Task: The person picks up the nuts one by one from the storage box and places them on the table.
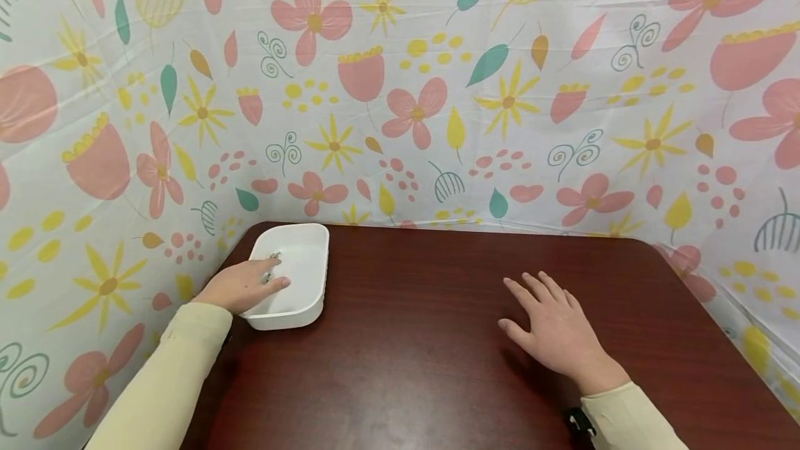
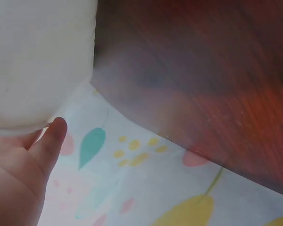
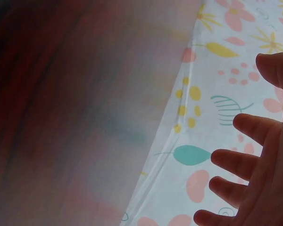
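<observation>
A white rectangular tray [image 1: 306,262] stands at the table's left end. My left hand [image 1: 240,285] reaches over its left side, thumb and forefinger apart and fairly straight. Small shiny bits [image 1: 267,276] show beside those fingers inside the tray; their kind is too small to tell. In the left wrist view the tray [image 2: 37,61] hides most fingers, and the thumb [image 2: 52,141] is at its rim. My right hand [image 1: 556,328] hovers over the right part of the table, fingers spread and holding nothing. The right wrist view shows those fingers [image 3: 231,162] apart too.
The dark reddish-brown table [image 1: 400,339] has rounded far corners. A floral cloth [image 1: 412,110] hangs behind it and along both sides. A dark band [image 1: 579,422] sits at the right sleeve's cuff.
</observation>
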The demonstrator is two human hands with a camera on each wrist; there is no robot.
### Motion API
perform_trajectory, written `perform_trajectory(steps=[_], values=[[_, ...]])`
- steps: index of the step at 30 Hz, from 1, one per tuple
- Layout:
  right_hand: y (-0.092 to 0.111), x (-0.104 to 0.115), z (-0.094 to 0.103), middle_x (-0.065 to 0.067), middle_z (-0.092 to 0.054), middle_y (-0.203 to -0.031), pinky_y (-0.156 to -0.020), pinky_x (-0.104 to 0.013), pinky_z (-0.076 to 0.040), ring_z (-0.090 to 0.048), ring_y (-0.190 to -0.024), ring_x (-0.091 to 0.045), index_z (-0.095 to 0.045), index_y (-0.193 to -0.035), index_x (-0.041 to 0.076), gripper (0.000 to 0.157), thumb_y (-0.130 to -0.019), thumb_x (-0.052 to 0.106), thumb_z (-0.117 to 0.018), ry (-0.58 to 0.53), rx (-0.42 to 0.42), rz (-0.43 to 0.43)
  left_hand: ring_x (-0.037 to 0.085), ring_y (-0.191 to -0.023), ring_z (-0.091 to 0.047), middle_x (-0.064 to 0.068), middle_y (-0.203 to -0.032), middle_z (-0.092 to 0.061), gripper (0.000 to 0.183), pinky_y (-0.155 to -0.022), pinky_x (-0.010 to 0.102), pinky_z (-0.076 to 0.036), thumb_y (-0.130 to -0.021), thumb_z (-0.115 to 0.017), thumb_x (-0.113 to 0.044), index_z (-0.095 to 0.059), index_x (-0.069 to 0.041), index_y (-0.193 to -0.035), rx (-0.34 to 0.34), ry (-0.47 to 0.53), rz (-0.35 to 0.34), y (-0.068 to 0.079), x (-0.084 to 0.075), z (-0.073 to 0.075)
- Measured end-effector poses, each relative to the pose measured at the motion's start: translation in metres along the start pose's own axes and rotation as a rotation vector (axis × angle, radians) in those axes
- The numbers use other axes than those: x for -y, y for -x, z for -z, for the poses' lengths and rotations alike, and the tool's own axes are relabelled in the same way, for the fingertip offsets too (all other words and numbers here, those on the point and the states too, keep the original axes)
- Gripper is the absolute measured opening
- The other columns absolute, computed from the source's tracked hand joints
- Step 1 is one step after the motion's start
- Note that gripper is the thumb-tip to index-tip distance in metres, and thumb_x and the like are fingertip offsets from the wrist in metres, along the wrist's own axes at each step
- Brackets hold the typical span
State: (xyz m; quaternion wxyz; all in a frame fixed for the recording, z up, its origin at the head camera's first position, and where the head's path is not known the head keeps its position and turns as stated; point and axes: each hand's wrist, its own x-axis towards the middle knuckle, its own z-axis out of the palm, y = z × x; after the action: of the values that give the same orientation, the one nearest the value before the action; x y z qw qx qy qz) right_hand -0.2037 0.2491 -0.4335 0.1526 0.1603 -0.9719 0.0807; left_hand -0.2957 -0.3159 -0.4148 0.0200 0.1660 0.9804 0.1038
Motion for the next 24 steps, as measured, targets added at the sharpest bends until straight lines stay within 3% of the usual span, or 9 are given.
perform_trajectory(steps=[17,24], values=[[0.001,0.001,0.001,-0.021,-0.045,-0.150,-0.102,-0.071,-0.030,-0.030,-0.143,-0.045,-0.049,-0.150,0.016,0.069,-0.092,0.049,-0.067,-0.011,-0.009,0.000,0.033,-0.138,-0.047,0.012,-0.144,-0.055,0.080,-0.108,0.053,-0.037,-0.095,-0.045,-0.072,-0.057,-0.009,-0.143,-0.003,-0.043,-0.094,0.007,-0.044,-0.009],[0.000,0.001,0.001,-0.021,-0.045,-0.150,-0.104,-0.069,-0.029,-0.030,-0.143,-0.046,-0.049,-0.150,0.017,0.069,-0.093,0.051,-0.066,-0.010,-0.007,0.001,0.031,-0.135,-0.050,0.007,-0.137,-0.061,0.078,-0.106,0.050,-0.041,-0.092,-0.048,-0.074,-0.063,-0.013,-0.137,0.013,-0.039,-0.151,0.013,-0.071,-0.009]])
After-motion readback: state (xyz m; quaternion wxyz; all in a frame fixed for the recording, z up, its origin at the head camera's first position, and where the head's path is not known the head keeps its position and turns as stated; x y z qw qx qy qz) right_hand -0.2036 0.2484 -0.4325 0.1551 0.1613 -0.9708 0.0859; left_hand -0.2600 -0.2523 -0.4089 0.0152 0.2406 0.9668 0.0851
